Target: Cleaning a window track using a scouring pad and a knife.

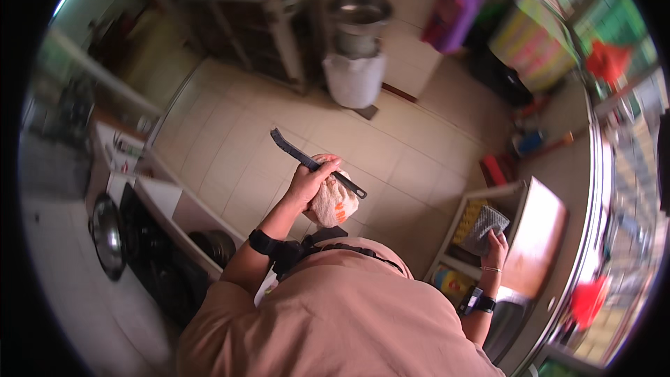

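In front of my body, my left hand is closed around a long thin black tool with a curved end and a hole in its handle. It looks like a narrow brush. The same hand grips a pale cloth with orange marks, which hangs under the tool. Off to the right, my right hand pinches a grey patterned cloth. That cloth is at the open front of a low white cabinet with a yellowish thing inside.
A counter with a stove and a round metal lid or pan runs along the left. Ahead, a steel basin sits above a white bin. A purple cloth hangs farther back. Windows line the right side.
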Tool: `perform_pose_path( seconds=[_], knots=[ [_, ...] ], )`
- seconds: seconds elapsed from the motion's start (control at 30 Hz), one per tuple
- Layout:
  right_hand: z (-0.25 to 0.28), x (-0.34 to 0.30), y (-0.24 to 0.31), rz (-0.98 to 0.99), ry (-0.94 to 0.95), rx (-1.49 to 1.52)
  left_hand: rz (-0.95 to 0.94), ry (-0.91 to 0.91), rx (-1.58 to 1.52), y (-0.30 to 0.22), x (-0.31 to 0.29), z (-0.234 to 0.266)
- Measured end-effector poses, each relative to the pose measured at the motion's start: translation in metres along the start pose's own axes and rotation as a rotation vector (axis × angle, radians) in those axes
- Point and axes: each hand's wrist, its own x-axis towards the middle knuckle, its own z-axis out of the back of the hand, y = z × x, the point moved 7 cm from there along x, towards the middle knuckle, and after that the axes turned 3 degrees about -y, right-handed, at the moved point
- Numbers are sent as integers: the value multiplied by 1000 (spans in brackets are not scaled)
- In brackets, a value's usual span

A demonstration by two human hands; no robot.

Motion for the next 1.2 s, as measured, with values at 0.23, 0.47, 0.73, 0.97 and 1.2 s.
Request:
perform_pose_path(
  seconds=[0.23,0.47,0.73,0.97,1.2],
  knots=[
    [-381,43,-36,-126,464,-205,-173,-331,-152,-57,13,209],
    [-706,49,-123,-320,954,-382,-223,-651,-249,-96,55,367],
    [-1050,53,-209,-425,1215,-398,-222,-1075,-380,-162,102,554],
    [-1294,0,-313,-539,1492,-528,-241,-1326,-511,-201,143,699],
    [-1530,-31,-413,-576,1483,-575,-298,-1292,-510,-284,242,929]
  ],
)
